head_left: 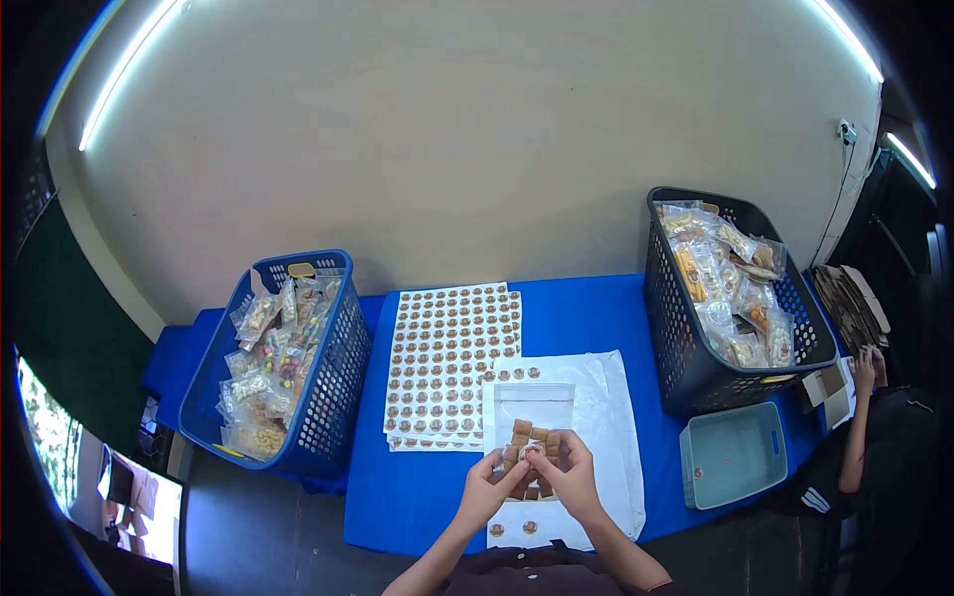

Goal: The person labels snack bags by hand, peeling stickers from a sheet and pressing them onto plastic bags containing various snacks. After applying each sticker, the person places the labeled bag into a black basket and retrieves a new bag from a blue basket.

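A clear plastic pouch (535,405) of brown square snack pieces lies over white paper on the blue table. My left hand (492,485) grips its left side, and my right hand (574,479) grips the right side. Both thumbs meet on a small round sticker (534,453) at the pouch's middle, partly covering it. Beneath the pouch is a white sticker sheet (512,537) with a few round brown stickers left on it. Sheets full of matching stickers (452,358) lie stacked to the left.
A blue basket (333,368) of filled snack pouches stands at left, a black basket (676,348) of more pouches at right. Near the right edge sits a pale green tray (733,437). Beyond it, another person's hand (867,366) is beside stacked cardboard (853,308).
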Demonstrator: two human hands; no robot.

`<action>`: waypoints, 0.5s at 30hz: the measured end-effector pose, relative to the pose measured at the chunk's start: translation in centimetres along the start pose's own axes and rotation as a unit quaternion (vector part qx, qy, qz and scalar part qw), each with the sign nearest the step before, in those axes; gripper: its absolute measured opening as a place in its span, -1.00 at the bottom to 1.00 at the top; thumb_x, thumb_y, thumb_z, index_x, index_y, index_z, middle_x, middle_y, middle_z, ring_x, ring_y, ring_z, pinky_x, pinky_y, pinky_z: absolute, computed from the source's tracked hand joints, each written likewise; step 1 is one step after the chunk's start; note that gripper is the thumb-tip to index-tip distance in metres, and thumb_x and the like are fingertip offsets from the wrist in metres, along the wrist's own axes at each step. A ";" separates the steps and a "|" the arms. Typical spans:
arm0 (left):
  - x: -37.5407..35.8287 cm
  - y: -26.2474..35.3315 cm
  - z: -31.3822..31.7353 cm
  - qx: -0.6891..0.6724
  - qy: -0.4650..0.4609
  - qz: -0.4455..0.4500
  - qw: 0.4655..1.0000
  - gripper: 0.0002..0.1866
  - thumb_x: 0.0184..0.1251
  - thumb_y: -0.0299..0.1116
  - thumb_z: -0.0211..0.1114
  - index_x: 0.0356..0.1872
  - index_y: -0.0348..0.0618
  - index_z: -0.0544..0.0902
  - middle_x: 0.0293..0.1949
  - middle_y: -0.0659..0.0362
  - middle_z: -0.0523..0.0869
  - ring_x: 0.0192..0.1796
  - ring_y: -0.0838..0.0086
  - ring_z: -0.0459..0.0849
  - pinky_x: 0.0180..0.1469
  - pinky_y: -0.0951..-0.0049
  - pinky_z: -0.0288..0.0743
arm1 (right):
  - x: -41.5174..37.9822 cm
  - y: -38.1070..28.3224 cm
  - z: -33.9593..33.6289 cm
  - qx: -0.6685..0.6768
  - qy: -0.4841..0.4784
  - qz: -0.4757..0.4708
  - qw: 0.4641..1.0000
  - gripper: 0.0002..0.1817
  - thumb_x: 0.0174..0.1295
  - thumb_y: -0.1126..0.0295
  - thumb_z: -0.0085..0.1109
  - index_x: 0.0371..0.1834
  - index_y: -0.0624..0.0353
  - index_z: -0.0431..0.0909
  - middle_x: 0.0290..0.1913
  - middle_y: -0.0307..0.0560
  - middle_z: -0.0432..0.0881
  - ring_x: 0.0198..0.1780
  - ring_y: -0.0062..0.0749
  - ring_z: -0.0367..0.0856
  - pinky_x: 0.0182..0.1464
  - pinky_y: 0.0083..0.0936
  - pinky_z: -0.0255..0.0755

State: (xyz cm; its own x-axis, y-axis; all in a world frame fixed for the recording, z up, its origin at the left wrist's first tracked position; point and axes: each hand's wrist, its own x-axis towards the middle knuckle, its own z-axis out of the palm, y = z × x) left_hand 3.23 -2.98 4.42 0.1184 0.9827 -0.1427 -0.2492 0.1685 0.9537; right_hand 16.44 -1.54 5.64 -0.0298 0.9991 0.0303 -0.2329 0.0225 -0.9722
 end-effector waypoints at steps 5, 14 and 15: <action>0.4 -0.3 0.3 0.028 0.007 0.031 0.999 -0.71 0.16 -0.36 0.22 -0.15 -0.32 0.50 -0.33 0.21 0.62 -0.35 0.69 0.57 -0.39 0.72 0.45 | 0.2 0.0 -0.2 -0.014 0.017 -0.011 1.000 -0.86 0.20 0.46 0.00 -0.26 0.32 0.41 -0.36 -0.16 0.55 -0.35 -0.64 0.52 -0.30 -0.70 0.43; -0.1 0.6 -0.2 0.103 0.016 0.037 0.994 -0.76 0.12 -0.30 0.27 -0.33 -0.30 0.57 -0.51 0.29 0.60 -0.49 0.77 0.49 -0.50 0.75 0.33 | 0.1 0.4 -0.5 0.051 -0.011 0.031 0.998 -0.82 0.18 0.42 0.06 -0.23 0.29 0.40 -0.32 -0.16 0.55 -0.33 -0.66 0.50 -0.29 -0.70 0.40; 0.2 0.3 -0.6 0.126 0.023 0.041 0.991 -0.76 0.12 -0.28 0.27 -0.37 -0.30 0.58 -0.57 0.30 0.57 -0.52 0.78 0.46 -0.53 0.74 0.30 | -0.4 0.0 -0.3 0.037 -0.022 0.039 0.998 -0.82 0.18 0.42 0.06 -0.22 0.29 0.40 -0.31 -0.17 0.55 -0.31 -0.66 0.50 -0.27 -0.70 0.40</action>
State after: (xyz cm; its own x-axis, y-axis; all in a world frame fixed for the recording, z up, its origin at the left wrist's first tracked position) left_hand 2.64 -2.70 4.52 0.0628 0.9957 -0.0683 -0.0083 0.0690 0.9976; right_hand 16.74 -1.89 5.59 -0.0938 0.9951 -0.0328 -0.2992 -0.0596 -0.9523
